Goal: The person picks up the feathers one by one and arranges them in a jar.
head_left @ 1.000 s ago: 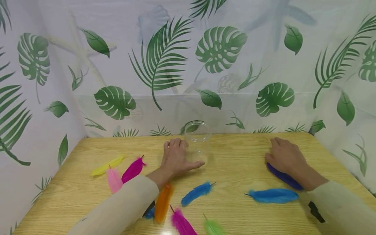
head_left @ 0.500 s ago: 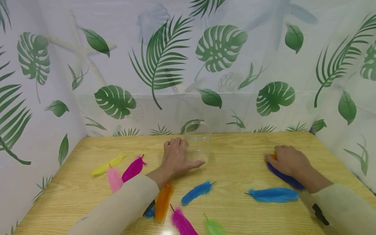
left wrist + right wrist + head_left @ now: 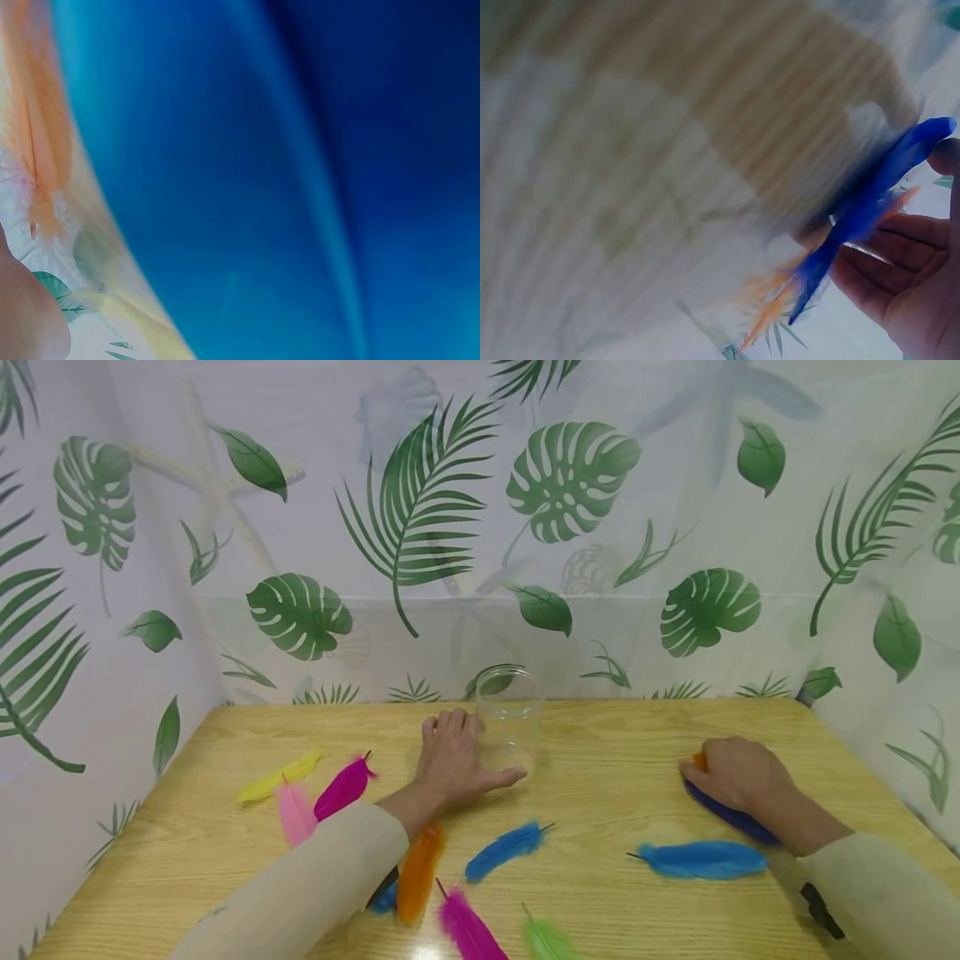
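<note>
My left hand (image 3: 452, 760) holds a clear plastic jar (image 3: 510, 710) near its base, the thumb reaching across the front and fingers along the left side. The jar stands upright near the table's back edge. On the right, my right hand (image 3: 738, 772) pinches an orange feather (image 3: 699, 761), mostly hidden beneath the hand. A dark blue feather (image 3: 731, 814) lies under that hand and wrist. In the right wrist view, the dark blue feather (image 3: 870, 195) crosses in front of the curled fingers, with the orange feather (image 3: 769, 311) behind it.
A bright blue feather (image 3: 701, 860) lies below the right hand, a smaller blue one (image 3: 502, 852) at the middle. Yellow (image 3: 281, 777), pink (image 3: 296, 814) and magenta (image 3: 345, 787) feathers lie left; another orange feather (image 3: 420, 877) is near the left sleeve. A blue feather (image 3: 225, 180) fills the left wrist view.
My right hand has drawn back slightly toward me and right, and the orange feather now shows at its fingertips. The left hand keeps its place at the jar.
</note>
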Available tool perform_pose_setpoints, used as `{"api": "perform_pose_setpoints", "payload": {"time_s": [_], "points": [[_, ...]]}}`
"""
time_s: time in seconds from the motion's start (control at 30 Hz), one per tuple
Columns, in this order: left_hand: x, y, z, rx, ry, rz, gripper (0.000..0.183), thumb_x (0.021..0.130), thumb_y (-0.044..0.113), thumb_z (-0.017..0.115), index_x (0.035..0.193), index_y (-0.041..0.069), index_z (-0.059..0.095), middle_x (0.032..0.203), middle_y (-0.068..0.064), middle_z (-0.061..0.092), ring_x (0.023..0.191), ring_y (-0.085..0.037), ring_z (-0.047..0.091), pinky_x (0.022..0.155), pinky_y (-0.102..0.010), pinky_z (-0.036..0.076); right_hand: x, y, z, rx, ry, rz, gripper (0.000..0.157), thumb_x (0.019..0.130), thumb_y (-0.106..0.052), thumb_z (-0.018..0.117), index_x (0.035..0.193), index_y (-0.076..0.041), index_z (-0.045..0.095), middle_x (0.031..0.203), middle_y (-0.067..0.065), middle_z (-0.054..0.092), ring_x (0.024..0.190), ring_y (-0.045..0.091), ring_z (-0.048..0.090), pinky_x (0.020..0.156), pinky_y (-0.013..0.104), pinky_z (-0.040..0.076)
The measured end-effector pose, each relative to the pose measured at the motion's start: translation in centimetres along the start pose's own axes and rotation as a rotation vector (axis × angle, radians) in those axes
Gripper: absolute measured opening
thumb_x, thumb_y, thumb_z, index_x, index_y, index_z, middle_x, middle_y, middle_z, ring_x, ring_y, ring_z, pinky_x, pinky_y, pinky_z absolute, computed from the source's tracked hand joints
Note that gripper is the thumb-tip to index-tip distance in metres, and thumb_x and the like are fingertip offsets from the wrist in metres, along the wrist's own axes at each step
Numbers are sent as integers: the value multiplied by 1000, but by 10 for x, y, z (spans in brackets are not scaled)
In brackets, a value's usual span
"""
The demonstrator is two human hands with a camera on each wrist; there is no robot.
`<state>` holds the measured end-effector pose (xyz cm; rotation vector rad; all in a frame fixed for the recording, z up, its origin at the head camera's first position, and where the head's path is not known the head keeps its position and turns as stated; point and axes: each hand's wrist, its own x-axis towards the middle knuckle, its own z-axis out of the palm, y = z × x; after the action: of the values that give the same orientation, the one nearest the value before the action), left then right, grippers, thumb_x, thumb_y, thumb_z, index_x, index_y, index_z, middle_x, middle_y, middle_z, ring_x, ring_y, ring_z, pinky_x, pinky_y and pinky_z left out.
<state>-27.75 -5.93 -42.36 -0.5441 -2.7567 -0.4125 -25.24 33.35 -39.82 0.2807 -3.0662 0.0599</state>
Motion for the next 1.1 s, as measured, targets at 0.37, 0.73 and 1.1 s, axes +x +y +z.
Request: {"api": "perform_pose_setpoints", "payload": {"time_s": [0.37, 0.73, 1.1], "points": [[1, 0, 1, 2, 12, 1, 85, 72, 83, 61, 115, 9, 56, 112, -6, 52, 109, -25, 44, 93, -43, 30, 0, 1, -1, -33, 21, -43, 40, 91, -22, 54, 53, -16, 44, 51, -4, 39, 49, 16, 40, 49, 31, 34], [1, 1, -2, 0, -5, -7, 84, 73, 82, 62, 115, 10, 55, 113, -6, 52, 108, -25, 43, 93, -43, 30, 1, 6, 2, -55, 25, -84, 35, 92, -14, 52, 56, -12, 49, 55, 1, 46, 51, 17, 43, 50, 36, 40], [1, 1, -3, 10, -31, -22, 85, 73, 84, 60, 117, 12, 54, 116, -5, 52, 111, -24, 43, 95, -42, 30, 3, 8, 5, -92, 97, -132, 25, 82, 2, 56, 60, -7, 49, 56, 8, 51, 52, 26, 54, 52, 47, 49]]}}
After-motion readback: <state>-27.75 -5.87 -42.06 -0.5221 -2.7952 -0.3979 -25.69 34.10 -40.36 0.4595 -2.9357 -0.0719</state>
